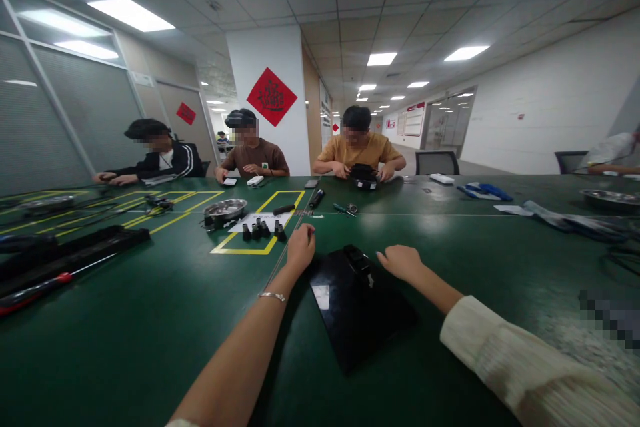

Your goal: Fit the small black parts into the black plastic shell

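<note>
A flat glossy black plate (360,327) lies turned at an angle on the green table in front of me. A black upright bracket-like part (357,263) stands at its far end. My left hand (301,247) is just left of the plate's far corner, fingers curled closed, with a bracelet on the wrist. To the right of the bracket, my right hand (401,261) is also closed, its fingertips turned toward the bracket but apart from it. Whatever either hand may hold is hidden by the fingers.
Several black cylindrical pieces (261,229) stand near a metal bowl (225,209). A red-handled screwdriver (45,285) and a black tray (95,247) lie at left. Pliers (345,209) and blue gloves (484,191) lie farther off. Several people sit across the table.
</note>
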`<state>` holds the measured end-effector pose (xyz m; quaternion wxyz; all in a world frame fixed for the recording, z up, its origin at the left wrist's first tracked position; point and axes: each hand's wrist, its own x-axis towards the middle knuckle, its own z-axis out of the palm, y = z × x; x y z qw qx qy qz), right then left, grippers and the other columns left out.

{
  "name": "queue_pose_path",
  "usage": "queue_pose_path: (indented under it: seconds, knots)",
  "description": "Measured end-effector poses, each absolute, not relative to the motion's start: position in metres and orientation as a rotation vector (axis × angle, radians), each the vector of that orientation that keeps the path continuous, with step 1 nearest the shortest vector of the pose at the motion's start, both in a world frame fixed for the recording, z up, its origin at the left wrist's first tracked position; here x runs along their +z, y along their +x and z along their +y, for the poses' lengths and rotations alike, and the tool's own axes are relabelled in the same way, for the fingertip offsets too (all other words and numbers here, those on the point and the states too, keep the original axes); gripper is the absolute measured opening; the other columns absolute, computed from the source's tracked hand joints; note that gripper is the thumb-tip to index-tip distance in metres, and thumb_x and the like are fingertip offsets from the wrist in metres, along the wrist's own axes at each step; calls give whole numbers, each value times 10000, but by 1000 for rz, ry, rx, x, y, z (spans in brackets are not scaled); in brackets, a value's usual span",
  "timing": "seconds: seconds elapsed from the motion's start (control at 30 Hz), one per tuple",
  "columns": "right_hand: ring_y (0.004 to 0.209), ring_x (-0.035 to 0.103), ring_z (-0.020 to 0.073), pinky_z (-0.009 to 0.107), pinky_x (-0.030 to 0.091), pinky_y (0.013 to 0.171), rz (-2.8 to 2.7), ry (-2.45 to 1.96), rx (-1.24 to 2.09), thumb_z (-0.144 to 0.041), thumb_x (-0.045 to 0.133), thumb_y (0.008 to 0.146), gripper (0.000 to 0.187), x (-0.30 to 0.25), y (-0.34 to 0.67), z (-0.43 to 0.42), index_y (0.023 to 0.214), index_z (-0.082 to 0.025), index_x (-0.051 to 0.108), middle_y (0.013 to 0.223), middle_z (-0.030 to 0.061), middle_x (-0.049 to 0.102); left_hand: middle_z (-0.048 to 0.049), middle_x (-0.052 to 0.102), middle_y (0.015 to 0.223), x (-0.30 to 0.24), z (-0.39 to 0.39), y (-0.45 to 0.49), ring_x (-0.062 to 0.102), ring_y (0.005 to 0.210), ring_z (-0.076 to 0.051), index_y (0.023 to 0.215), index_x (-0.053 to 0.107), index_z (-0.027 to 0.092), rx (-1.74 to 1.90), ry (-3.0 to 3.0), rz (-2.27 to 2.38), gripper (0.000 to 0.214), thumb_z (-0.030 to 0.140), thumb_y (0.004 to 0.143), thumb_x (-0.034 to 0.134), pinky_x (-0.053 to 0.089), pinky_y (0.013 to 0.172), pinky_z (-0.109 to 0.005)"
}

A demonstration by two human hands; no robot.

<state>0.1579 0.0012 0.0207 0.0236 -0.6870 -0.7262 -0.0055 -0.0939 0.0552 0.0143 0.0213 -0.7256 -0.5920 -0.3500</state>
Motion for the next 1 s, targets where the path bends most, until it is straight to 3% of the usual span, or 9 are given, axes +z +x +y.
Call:
queue_pose_path:
  seconds: [0.3, 0.47, 0.57, 0.83, 1.0]
  knots:
    - [840, 583, 253, 306, 403, 682, -2187, -2022, -41, -314, 350, 867, 381, 32, 153, 1, 796, -92, 651, 875, 171, 619, -53, 553, 847, 51, 37, -67, 507, 828, -161, 898, 487, 172, -1390, -2240, -1503, 258, 278, 878, 253, 381, 747, -274]
    - [683, 563, 140, 208, 364, 582, -2092, -1773, 14, -416, 100, 911, 582, 62, 150, -1, 710, -137, 569, 709, 59, 596, -51, 546, 788, 72, 7, -44, 472, 780, -164, 826, 510, 172, -1053, -2390, -972, 294, 295, 875, 248, 351, 742, -304]
    - [538, 487, 111, 198, 319, 492, -1947, -1461, 192, -486, 153, 881, 548, 75, 138, -12, 616, -139, 484, 567, 23, 513, -56, 541, 794, 75, -6, -28, 459, 768, -176, 824, 517, 171, -833, -2401, -695, 290, 365, 851, 303, 341, 700, -319]
    - [384, 314, 74, 198, 246, 390, -1688, -1065, 664, -594, 309, 798, 480, 75, 114, -28, 610, -163, 406, 441, -46, 315, -66, 521, 746, 77, -10, -21, 447, 752, -181, 746, 489, 160, -967, -2239, -735, 276, 297, 850, 273, 333, 674, -323]
    - [408, 355, 82, 208, 281, 417, -1705, -1072, 679, -620, 250, 809, 517, 71, 114, -24, 642, -161, 420, 485, -28, 376, -58, 513, 717, 75, -8, -22, 443, 707, -164, 726, 473, 166, -1041, -2288, -698, 248, 254, 836, 270, 347, 663, -308]
